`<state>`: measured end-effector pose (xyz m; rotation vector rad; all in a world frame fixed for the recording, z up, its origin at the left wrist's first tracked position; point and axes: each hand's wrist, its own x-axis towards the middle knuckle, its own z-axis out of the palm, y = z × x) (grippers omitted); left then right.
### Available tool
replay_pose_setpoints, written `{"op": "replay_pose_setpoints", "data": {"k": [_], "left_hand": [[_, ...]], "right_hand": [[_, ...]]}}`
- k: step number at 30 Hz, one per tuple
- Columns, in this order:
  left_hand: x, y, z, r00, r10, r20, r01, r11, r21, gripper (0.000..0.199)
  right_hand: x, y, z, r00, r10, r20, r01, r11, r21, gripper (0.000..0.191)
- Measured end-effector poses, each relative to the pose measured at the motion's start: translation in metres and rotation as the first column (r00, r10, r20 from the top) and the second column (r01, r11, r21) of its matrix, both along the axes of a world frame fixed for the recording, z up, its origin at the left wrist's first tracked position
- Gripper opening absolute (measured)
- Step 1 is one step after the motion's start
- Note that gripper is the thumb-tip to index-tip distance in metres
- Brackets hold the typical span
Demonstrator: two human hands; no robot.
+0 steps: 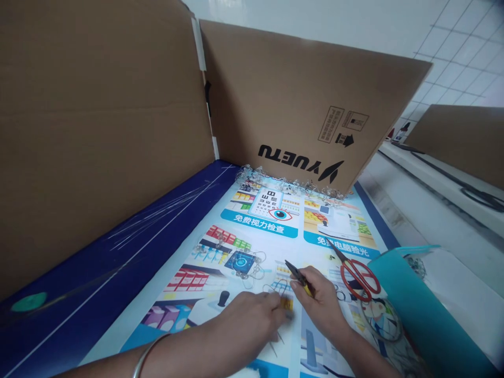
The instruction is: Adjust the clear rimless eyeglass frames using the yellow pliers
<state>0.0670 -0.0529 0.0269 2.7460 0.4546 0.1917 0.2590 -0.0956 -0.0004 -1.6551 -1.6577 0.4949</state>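
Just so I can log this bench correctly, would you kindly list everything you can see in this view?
cardboard panels: three, brown, two behind the poster, one far right
printed poster: one, pale blue and multicoloured, lying flat
navy board: one, dark blue, left of the poster
clear plastic strands: several, transparent, along the poster's far edge and near the hands
scissors: one pair, red handles, on the poster's right side
teal sheet: one, teal, curled at lower right
tiled wall: one, white, upper right
small pliers: one, yellow and black, above the poster
left hand: one, silver bangle at the wrist, fingers at the poster
right hand: one, gripping the small pliers
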Motion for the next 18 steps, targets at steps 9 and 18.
{"op": "replay_pose_setpoints", "data": {"k": [9,18], "left_hand": [[0.001,0.005,0.001,0.996,-0.084,-0.001,0.084,0.996,-0.039,0.006],[-0.004,0.011,0.007,0.999,-0.037,-0.032,0.038,0.999,0.027,0.025]], "right_hand": [[-0.001,0.000,0.001,1.000,0.010,-0.002,-0.010,1.000,-0.008,0.010],[-0.002,-0.003,0.008,0.997,0.038,-0.066,-0.041,0.998,-0.038,0.016]]}}
